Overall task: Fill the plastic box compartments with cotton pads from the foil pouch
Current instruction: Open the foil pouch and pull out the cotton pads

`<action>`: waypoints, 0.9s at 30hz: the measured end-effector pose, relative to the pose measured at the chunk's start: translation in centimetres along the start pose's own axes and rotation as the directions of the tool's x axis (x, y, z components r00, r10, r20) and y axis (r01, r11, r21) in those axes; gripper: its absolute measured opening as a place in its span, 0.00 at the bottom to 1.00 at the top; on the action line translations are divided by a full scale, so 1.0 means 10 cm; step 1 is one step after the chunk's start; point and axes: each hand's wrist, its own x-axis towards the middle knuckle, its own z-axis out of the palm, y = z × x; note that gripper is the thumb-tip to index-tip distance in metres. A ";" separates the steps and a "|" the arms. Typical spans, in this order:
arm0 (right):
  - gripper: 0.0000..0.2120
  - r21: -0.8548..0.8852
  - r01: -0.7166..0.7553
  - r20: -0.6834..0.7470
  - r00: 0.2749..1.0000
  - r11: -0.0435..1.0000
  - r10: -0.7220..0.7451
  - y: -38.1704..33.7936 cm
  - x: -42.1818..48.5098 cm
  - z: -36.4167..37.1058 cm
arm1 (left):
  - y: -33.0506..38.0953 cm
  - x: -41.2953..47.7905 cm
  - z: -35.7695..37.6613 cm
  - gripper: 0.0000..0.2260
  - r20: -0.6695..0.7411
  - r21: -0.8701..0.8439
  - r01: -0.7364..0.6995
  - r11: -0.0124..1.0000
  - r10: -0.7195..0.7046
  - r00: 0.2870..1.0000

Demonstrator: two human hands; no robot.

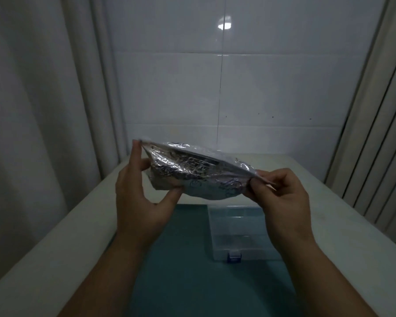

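I hold a crinkled silver foil pouch (197, 172) in the air above the table, its sealed top edge running from upper left to lower right. My left hand (140, 197) grips its left end, a fingertip at the top corner and the thumb under the body. My right hand (281, 200) pinches the right corner of the top edge. Below the pouch a clear plastic box (236, 232) with compartments and a blue latch lies on the mat, partly hidden by my right wrist. No cotton pads are visible.
The box sits on a teal mat (183, 259) that covers the middle of a white table (73, 239). Tiled wall stands behind, a pale curtain (32, 110) hangs at the left and vertical blinds (380, 133) at the right.
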 end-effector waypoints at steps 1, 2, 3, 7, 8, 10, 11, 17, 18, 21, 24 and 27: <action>0.07 0.011 0.012 -0.024 1.000 1.000 -0.012 0.00 0.01 0.00 | -0.01 -0.01 -0.01 0.41 0.012 -0.014 0.006 1.000 -0.005 1.000; 0.08 0.021 0.025 -0.050 0.998 0.999 -0.024 0.00 0.02 0.00 | -0.02 -0.02 -0.01 0.38 0.020 -0.046 0.029 0.999 -0.028 0.999; 0.09 0.030 0.037 -0.071 0.997 0.999 -0.035 0.00 0.03 -0.01 | -0.02 -0.02 0.00 0.34 0.021 -0.101 0.067 0.993 -0.065 0.998; 0.12 0.021 0.056 -0.083 0.995 0.998 -0.054 0.02 0.06 -0.06 | 0.00 0.03 0.04 0.12 0.026 -0.390 0.216 0.895 -0.224 0.974; 0.13 0.007 0.060 -0.084 0.995 0.998 -0.059 0.03 0.06 -0.07 | 0.01 0.04 0.05 0.08 0.039 -0.448 0.251 0.858 -0.262 0.964; 0.14 -0.015 0.064 -0.093 0.993 0.998 -0.065 0.06 0.07 -0.08 | 0.02 0.05 0.06 0.10 0.062 -0.518 0.301 0.801 -0.316 0.947; 0.14 -0.030 0.065 -0.094 0.993 0.997 -0.067 0.07 0.08 -0.08 | 0.02 0.05 0.06 0.11 0.073 -0.529 0.316 0.788 -0.329 0.941; 0.20 -0.177 0.080 -0.100 0.990 0.981 -0.099 0.12 0.11 -0.16 | 0.00 0.02 0.08 0.12 0.102 -0.497 0.367 0.786 -0.368 0.924; 0.20 -0.192 0.078 -0.111 0.989 0.978 -0.100 0.13 0.12 -0.18 | 0.00 0.01 0.09 0.11 0.111 -0.501 0.379 0.779 -0.376 0.920; 0.11 -0.270 0.051 -0.154 0.983 0.961 -0.095 0.13 0.10 -0.18 | 0.01 -0.03 0.12 0.11 0.153 -0.494 0.415 0.764 -0.394 0.906; 0.09 -0.449 0.078 -0.141 0.978 0.890 -0.157 0.05 0.03 -0.13 | 0.00 -0.05 0.12 0.11 0.181 -0.443 0.427 0.788 -0.388 0.904; 0.14 -0.791 0.264 0.060 0.931 0.552 -0.359 0.03 -0.01 -0.08 | 0.00 -0.07 0.12 0.11 0.200 -0.410 0.427 0.806 -0.377 0.904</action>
